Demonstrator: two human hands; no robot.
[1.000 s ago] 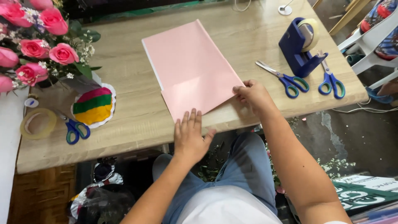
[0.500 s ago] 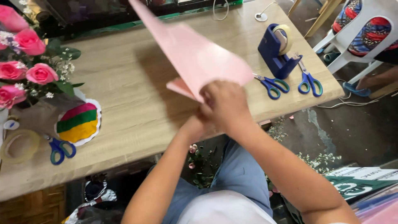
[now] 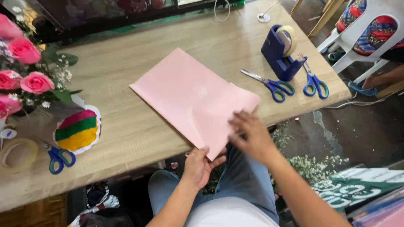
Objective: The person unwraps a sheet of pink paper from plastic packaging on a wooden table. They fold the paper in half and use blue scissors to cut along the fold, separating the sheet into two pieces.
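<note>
A large pink rectangular sheet of paper [image 3: 193, 98] lies flat and slanted on the pale wooden table [image 3: 126, 130], its near corner jutting past the table's front edge toward the person's lap. The left hand [image 3: 201, 164] pinches that overhanging corner, thumb on top and fingers underneath, closed on the paper. The right hand [image 3: 251, 136] rests just beside it on the sheet's lower right edge, fingers loosely spread and pressing down; motion blur makes it hard to tell whether it grips the edge or only lies on it.

The work in hand looks like squaring and smoothing the sheet on the table. A sensible next move would call for holding the corner steady while the flat hand runs along the paper, so the sheet does not slide off the edge.

Two pairs of blue-handled scissors [image 3: 269, 84] [image 3: 313, 82] lie near a dark blue tape dispenser [image 3: 282, 52] to the right, well apart from the paper. Pink roses [image 3: 25, 67] stand at the left.
</note>
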